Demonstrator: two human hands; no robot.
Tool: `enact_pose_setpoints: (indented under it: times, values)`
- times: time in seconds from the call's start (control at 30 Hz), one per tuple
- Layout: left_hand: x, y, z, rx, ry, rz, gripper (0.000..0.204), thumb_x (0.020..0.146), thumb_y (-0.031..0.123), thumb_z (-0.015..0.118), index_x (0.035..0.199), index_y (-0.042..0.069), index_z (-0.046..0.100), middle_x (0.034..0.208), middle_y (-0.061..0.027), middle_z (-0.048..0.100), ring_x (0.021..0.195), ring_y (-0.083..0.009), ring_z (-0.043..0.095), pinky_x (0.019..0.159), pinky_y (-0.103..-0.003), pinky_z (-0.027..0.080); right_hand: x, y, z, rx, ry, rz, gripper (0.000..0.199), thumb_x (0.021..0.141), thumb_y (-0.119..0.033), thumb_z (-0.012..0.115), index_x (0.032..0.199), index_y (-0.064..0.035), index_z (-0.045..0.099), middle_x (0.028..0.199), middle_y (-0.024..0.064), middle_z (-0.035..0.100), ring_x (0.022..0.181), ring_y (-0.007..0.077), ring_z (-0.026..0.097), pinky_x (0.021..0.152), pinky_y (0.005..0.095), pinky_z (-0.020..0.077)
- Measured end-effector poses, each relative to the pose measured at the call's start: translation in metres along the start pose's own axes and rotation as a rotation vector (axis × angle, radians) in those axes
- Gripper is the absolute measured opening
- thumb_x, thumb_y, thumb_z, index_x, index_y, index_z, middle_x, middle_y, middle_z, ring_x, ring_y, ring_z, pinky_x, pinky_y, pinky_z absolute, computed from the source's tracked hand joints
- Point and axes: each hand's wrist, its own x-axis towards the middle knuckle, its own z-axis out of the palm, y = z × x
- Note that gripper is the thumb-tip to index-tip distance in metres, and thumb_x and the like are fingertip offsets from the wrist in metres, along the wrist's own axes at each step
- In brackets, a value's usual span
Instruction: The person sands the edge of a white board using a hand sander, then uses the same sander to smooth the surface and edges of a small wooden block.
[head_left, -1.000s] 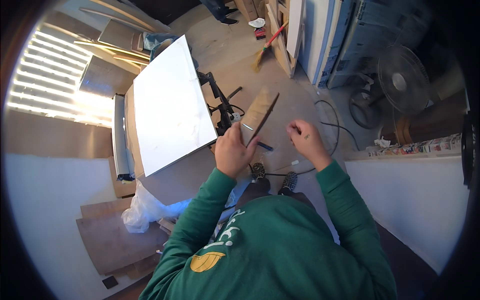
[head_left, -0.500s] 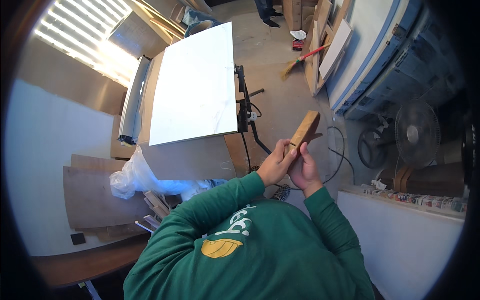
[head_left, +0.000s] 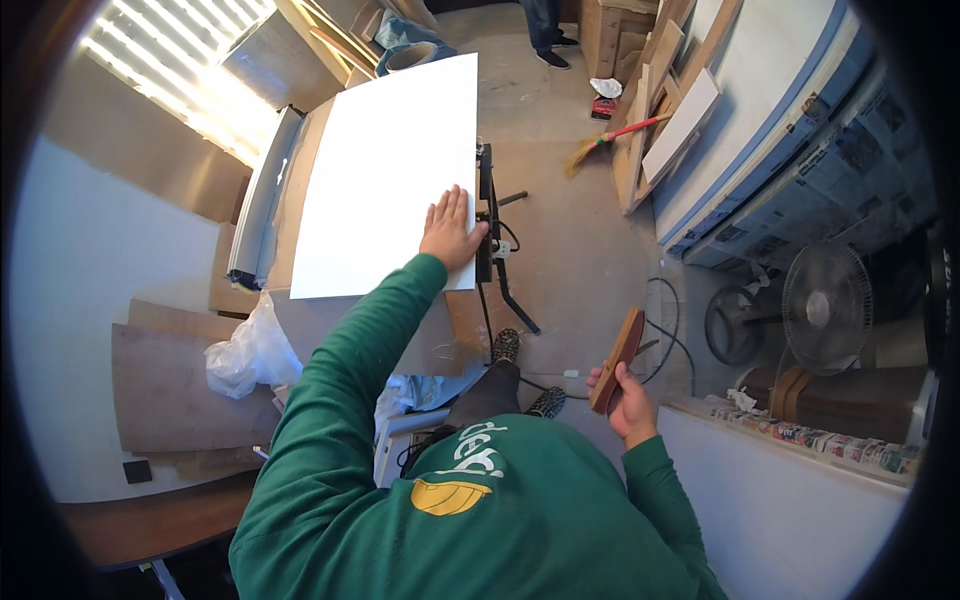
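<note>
A large white board [head_left: 375,190] lies flat on a bench at the upper middle. My left hand [head_left: 453,230] rests on it palm down near its right edge, with the fingers stretched out. My right hand [head_left: 632,408] is wrapped round a wooden hand plane [head_left: 621,358], held in the air to the right of my body. The plane is tilted on its side, and its blade or wedge sticks out to the right. Part of the right fingers is hidden behind the plane.
A black metal stand [head_left: 486,230] with a lever juts out along the board's right edge. A dark cable [head_left: 683,345] loops over the floor. At right are a fan [head_left: 825,305], wood offcuts [head_left: 655,110] and a broom [head_left: 620,133]. A person's legs [head_left: 545,30] show at the top.
My left hand has let go of the hand plane and moved up and left onto the white board. The right hand alone holds the plane, now lower and turned more upright.
</note>
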Motion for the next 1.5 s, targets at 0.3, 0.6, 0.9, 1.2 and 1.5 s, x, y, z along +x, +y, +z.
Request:
enact_pose_setpoints:
  times: [0.3, 0.6, 0.9, 1.2, 1.5]
  values:
    - [0.159, -0.013, -0.01, 0.248, 0.093, -0.116, 0.048, 0.101, 0.035, 0.052, 0.141, 0.009, 0.058, 0.149, -0.0156, 0.054, 0.136, -0.0363, 0.052, 0.117, -0.054, 0.034, 0.007, 0.012, 0.035, -0.004, 0.228, 0.024, 0.041, 0.105, -0.039, 0.06, 0.124, -0.0029, 0.057, 0.108, 0.014, 0.067, 0.098, 0.0293, 0.065, 0.083, 0.0442, 0.0536]
    - [0.215, -0.022, -0.004, -0.392, 0.354, 0.377, 0.043, 0.098, 0.034, 0.066, 0.13, 0.006, 0.068, 0.139, -0.015, 0.064, 0.142, -0.0335, 0.047, 0.118, -0.046, 0.037, 0.081, -0.01, 0.105, -0.089, 0.355, -0.018, 0.051, 0.104, -0.052, 0.055, 0.124, -0.0049, 0.058, 0.099, 0.0115, 0.064, 0.09, 0.0248, 0.064, 0.075, 0.0389, 0.0532]
    - [0.244, -0.062, 0.004, -1.287, 0.471, -0.266, 0.036, 0.096, 0.024, 0.067, 0.124, 0.001, 0.069, 0.128, -0.019, 0.069, 0.12, -0.0315, 0.064, 0.101, -0.041, 0.051, 0.337, -0.093, 0.284, -0.493, 0.149, -0.34, 0.055, 0.106, -0.05, 0.052, 0.126, -0.0005, 0.062, 0.107, 0.0086, 0.068, 0.096, 0.0185, 0.063, 0.084, 0.033, 0.0523]
    - [0.251, -0.055, 0.008, -0.813, 0.51, -0.061, 0.033, 0.094, 0.013, 0.059, 0.123, 0.0, 0.068, 0.135, -0.0213, 0.065, 0.135, -0.0377, 0.053, 0.119, -0.05, 0.033, 0.591, -0.216, 0.447, -0.714, 0.039, -0.42, 0.069, 0.092, -0.051, 0.061, 0.133, 0.0046, 0.06, 0.128, 0.0152, 0.066, 0.112, 0.0254, 0.061, 0.095, 0.0434, 0.0469]
    - [0.246, -0.059, 0.005, -0.86, 0.45, -0.136, 0.036, 0.098, 0.012, 0.052, 0.129, 0.0, 0.065, 0.141, -0.0241, 0.06, 0.142, -0.0376, 0.046, 0.123, -0.049, 0.026, 0.653, -0.243, 0.492, -0.886, 0.136, -0.529, 0.073, 0.103, -0.054, 0.054, 0.138, 0.0096, 0.057, 0.14, 0.0257, 0.058, 0.121, 0.0344, 0.059, 0.098, 0.0432, 0.0489]
